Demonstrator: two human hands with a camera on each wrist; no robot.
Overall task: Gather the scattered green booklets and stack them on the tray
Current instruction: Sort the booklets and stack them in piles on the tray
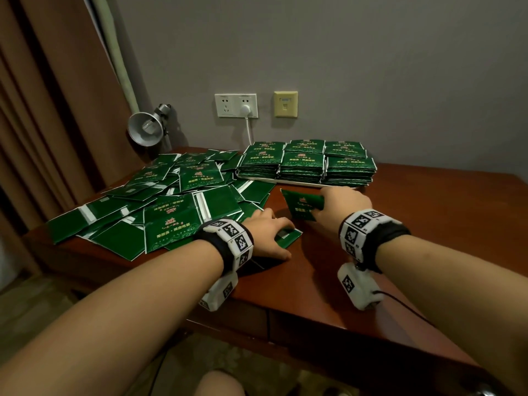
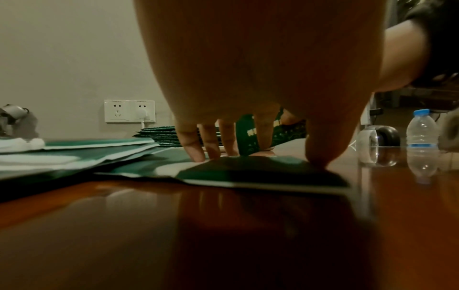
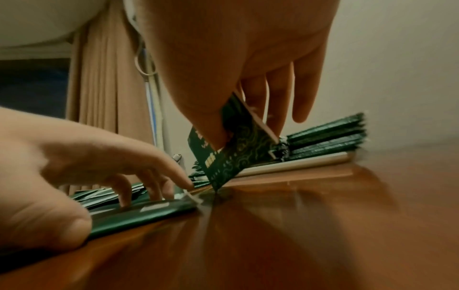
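A green booklet (image 1: 304,207) is pinched upright on the counter (image 1: 371,252) by the right hand (image 1: 341,207). A flat booklet (image 1: 287,237) is pressed by the left hand (image 1: 267,235), fingers spread; nothing is gripped.

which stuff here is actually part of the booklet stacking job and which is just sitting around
Part of the job:
- loose booklets scattered on the table
- booklet held upright by the right hand
- booklet flat under the left hand
- stacked booklets on the tray

Just lying about:
- lamp
- wall sockets
- plastic bottle
- curtain
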